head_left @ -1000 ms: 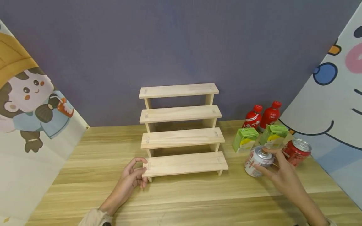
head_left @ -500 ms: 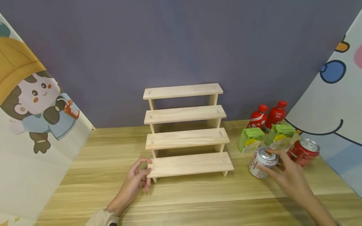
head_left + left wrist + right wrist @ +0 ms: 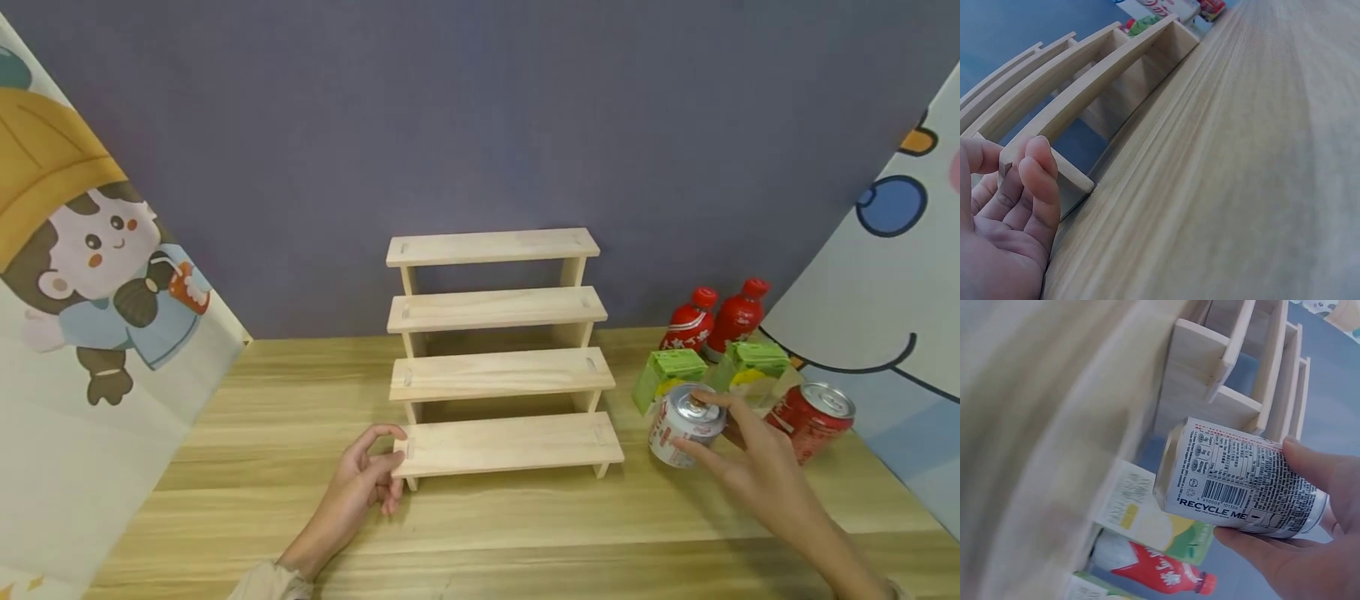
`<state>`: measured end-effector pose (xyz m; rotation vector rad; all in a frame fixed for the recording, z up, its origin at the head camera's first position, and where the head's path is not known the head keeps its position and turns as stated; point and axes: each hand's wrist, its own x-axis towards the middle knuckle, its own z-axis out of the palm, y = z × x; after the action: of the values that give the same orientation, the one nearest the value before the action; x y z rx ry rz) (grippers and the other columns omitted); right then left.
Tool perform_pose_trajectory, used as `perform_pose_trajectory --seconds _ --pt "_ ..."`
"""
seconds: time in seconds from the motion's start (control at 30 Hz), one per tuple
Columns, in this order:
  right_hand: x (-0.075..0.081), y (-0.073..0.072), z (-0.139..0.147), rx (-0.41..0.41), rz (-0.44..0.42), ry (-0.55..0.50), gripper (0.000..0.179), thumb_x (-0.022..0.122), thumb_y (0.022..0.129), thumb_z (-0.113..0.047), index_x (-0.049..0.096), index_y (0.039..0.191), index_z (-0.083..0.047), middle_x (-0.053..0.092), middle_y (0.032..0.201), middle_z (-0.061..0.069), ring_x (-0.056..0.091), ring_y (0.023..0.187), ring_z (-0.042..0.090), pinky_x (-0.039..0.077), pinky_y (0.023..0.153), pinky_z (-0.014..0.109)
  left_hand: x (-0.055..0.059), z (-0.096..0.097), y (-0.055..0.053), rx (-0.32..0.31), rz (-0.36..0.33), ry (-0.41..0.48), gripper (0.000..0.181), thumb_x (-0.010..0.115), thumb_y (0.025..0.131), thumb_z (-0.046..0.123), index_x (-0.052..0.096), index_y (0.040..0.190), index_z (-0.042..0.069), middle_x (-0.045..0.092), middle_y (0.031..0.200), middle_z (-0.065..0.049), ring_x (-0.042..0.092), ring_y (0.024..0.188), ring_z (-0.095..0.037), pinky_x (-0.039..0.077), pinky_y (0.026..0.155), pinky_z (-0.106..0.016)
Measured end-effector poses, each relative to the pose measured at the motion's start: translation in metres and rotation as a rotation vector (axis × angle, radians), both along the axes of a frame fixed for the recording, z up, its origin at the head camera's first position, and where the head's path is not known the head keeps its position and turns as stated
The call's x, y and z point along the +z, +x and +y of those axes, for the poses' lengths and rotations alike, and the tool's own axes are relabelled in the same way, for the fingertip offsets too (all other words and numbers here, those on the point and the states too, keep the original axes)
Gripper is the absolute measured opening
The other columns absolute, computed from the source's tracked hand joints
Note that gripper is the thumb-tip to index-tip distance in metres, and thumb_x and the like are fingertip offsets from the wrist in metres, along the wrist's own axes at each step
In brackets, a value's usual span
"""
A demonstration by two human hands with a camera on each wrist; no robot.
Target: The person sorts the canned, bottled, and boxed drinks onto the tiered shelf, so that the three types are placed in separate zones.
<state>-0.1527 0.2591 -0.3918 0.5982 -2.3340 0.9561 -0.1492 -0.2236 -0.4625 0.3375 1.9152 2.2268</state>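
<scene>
My right hand (image 3: 750, 467) grips a white drink can (image 3: 684, 427) by its upper part, thumb on one side and fingers on the other. In the right wrist view the can (image 3: 1241, 481) shows its barcode side, and its base is off the table. At the left end of the lowest step of a pale wooden stepped rack (image 3: 506, 446), my left hand (image 3: 360, 477) pinches the board between thumb and fingers. The left wrist view shows the fingertips around that board corner (image 3: 1054, 122). The rack's steps bear nothing.
Behind the white can stand two green drink cartons (image 3: 667, 375) and two red bottles (image 3: 690, 321). A red can (image 3: 813, 417) is just right of my right hand. A grey wall (image 3: 480, 117) rises behind the rack; printed panels (image 3: 877, 300) flank the wooden table (image 3: 300, 417).
The white can has risen slightly from the table and shifted left in my right hand, now overlapping the nearer carton more. My left hand keeps its hold on the rack. The head view has shifted a little.
</scene>
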Motion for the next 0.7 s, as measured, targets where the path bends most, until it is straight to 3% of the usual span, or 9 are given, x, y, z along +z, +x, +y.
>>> perform_pose_trajectory --seconds 0.2,0.7 --pt "0.016 -0.005 -0.005 0.008 0.054 0.015 0.077 0.087 0.056 0.019 0.058 0.126 0.004 0.065 0.116 0.018 0.054 0.108 -0.013 0.045 0.088 0.006 0.001 0.001 -0.004 -0.033 0.054 0.023 0.034 0.049 0.104 0.010 0.037 0.133 -0.003 0.062 0.063 -0.001 0.057 0.050 -0.009 0.050 0.046 -0.019" --pt "0.046 -0.020 -0.022 0.057 0.095 0.013 0.080 0.087 0.058 0.018 0.057 0.130 0.002 0.065 0.120 0.017 0.056 0.109 -0.010 0.047 0.087 0.007 -0.003 -0.001 -0.004 -0.016 0.009 0.026 0.033 0.052 0.103 0.011 0.039 0.131 -0.001 0.062 0.062 -0.002 0.058 0.050 -0.011 0.049 0.046 -0.018"
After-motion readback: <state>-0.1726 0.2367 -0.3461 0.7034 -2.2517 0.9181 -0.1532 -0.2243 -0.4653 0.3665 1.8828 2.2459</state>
